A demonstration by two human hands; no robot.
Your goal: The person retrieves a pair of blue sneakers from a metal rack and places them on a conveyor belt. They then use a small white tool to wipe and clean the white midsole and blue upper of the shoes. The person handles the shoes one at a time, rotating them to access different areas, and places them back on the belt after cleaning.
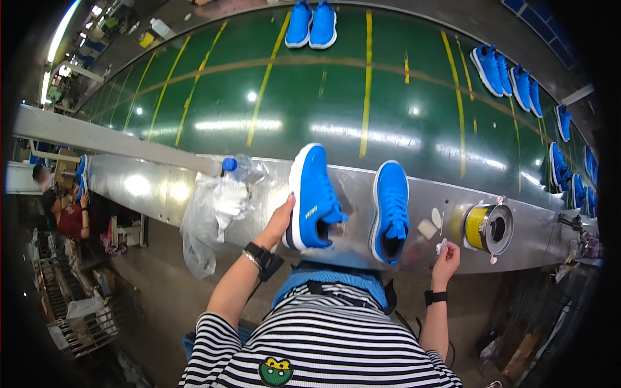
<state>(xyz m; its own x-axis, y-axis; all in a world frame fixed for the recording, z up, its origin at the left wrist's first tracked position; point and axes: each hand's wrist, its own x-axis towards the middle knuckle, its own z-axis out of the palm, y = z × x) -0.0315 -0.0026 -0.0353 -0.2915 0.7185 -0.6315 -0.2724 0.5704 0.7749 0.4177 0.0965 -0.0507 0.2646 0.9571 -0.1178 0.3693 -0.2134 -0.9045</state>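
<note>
My left hand (279,221) grips a blue sneaker (314,187) by its white sole at the heel half, tilting it so the side shows. Beside it on the metal ledge stands a second blue sneaker (391,200), toe pointing away from me, touched by neither hand. My right hand (446,264) is closed in a pinch on a small white scrap (441,247), perhaps cloth or tissue. Just beyond that hand lie a pale block (427,228) and a thin white oval piece (436,217). To its right is a round metal can (498,234) with a yellow band.
A green conveyor belt (310,103) with yellow lines runs beyond the metal ledge (145,184). Blue sneakers (310,26) stand on its far side, more at the right. Left of my hand are a plastic bag (202,226) and a blue-capped bottle (240,166). Another person (70,216) works far left.
</note>
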